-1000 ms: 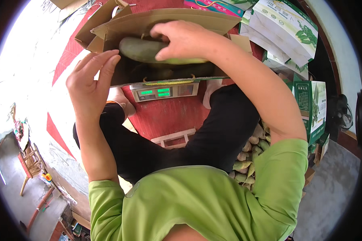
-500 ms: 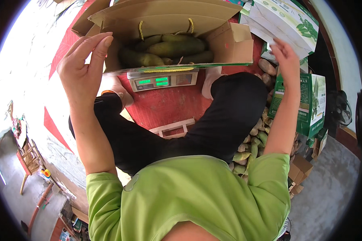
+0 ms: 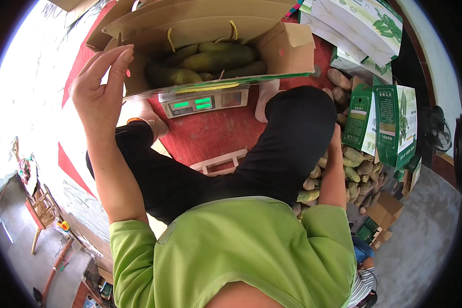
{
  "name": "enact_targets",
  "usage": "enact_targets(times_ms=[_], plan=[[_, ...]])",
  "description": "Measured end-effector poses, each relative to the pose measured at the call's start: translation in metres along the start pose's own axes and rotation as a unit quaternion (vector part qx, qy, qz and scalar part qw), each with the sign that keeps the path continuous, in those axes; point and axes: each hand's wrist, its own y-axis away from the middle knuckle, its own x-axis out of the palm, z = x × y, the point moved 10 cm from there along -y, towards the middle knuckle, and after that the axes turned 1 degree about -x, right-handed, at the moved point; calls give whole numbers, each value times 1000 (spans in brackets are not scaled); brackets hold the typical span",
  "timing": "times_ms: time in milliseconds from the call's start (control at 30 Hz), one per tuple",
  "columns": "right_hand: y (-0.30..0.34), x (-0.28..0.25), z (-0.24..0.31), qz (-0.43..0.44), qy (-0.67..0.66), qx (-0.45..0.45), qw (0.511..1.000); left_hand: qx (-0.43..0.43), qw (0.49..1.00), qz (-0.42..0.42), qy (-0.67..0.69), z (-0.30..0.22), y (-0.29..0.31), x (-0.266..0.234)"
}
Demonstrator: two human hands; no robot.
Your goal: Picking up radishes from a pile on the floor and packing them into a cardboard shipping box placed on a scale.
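An open cardboard box (image 3: 287, 49) holds several long green fruits (image 3: 218, 59) and stands on a digital scale (image 3: 205, 102) with a lit green display. My left hand (image 3: 100, 90) is raised with its fingers spread, empty, just left of the box's left flap. My right arm reaches down beside my right knee. My right hand (image 3: 337, 137) is mostly hidden behind the black trouser leg, at the edge of a pile of brownish-green fruits (image 3: 357, 167). Its fingers do not show.
I sit on a red mat (image 3: 210, 136) with my legs around the scale. Green and white printed cartons (image 3: 390, 123) stand right of the fruit pile, and more lie flat at the top right (image 3: 359, 25). Small brown boxes (image 3: 387, 208) sit lower right.
My right hand left the fruits in the box, swung out to the right and dropped to the pile beside my knee. My left hand stayed raised by the box flap.
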Motion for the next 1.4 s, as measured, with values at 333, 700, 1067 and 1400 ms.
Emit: enact_targets(times_ms=[333,700,1067,1400], plan=[[-35,-4,112,-23,71,-136,988,-40,998,-36,-15,14,-5,-18],[-25,68,329,60,46,-281,957,-38,992,-111,-48,44,-13,-49],[-7,204,401,107,439,-542,708,162,920,277,-224,-50,28,68],[8,228,419,109,455,-573,672,192,923,238,-232,-27,42,73]])
